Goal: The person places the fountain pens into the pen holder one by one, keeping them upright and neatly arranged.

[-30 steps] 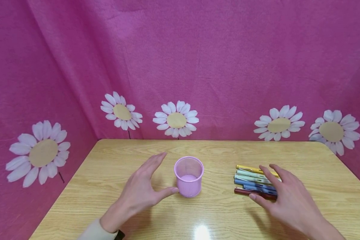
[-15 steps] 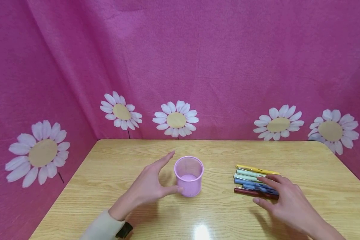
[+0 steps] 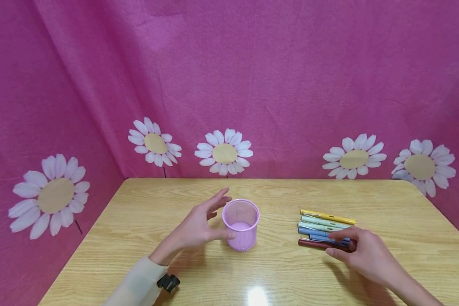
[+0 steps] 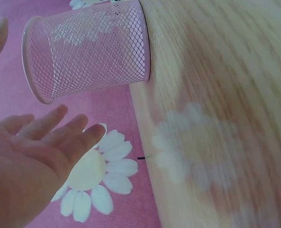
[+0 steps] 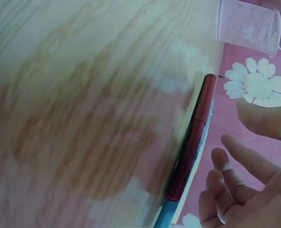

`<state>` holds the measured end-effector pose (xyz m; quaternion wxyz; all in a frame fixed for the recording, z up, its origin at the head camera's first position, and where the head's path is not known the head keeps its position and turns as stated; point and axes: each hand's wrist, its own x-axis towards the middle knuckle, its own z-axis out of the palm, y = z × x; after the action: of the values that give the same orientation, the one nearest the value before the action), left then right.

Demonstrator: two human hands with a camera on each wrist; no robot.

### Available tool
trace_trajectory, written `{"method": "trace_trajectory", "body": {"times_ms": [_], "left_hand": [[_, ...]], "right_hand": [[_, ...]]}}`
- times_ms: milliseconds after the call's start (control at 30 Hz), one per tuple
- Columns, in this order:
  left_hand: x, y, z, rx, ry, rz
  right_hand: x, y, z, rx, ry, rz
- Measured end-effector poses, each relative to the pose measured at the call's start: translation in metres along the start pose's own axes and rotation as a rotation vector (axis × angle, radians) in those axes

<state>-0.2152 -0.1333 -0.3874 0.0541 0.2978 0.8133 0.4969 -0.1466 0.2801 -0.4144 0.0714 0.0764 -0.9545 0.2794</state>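
Cup empty; left fingers spread alongside, right fingers bent near pens, neither gripping.

The cup is mesh, the tabletop glossy wood.

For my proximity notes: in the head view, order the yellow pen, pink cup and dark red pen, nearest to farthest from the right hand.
1. Dark red pen: front, by the right hand.
2. Yellow pen: farther back.
3. Pink cup: well off to the left.
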Motion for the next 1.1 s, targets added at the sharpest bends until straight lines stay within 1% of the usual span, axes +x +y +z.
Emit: {"method": "trace_trajectory", "body": {"times_ms": [167, 367, 500, 700, 833, 1100], "left_hand": [[0.003, -0.005, -0.001, -0.094, -0.041, 0.004], [0.007, -0.011, -0.003, -0.182, -0.085, 0.005], [0.008, -0.014, -0.003, -0.246, -0.113, -0.014], [0.01, -0.018, -0.004, -0.32, -0.131, -0.035], [0.011, -0.021, -0.004, -0.338, -0.135, -0.031], [0.011, -0.022, -0.004, -0.349, -0.148, -0.059]], "right_hand": [[0.002, 0.004, 0.001, -0.029, -0.007, -0.017], [0.005, 0.004, 0.002, -0.045, -0.055, -0.016], [0.006, 0.004, 0.002, -0.05, -0.078, -0.002], [0.007, 0.004, 0.004, -0.048, -0.075, -0.024], [0.007, 0.005, 0.006, -0.038, -0.077, -0.028], [0.007, 0.001, 0.01, -0.011, -0.063, -0.061]]}}
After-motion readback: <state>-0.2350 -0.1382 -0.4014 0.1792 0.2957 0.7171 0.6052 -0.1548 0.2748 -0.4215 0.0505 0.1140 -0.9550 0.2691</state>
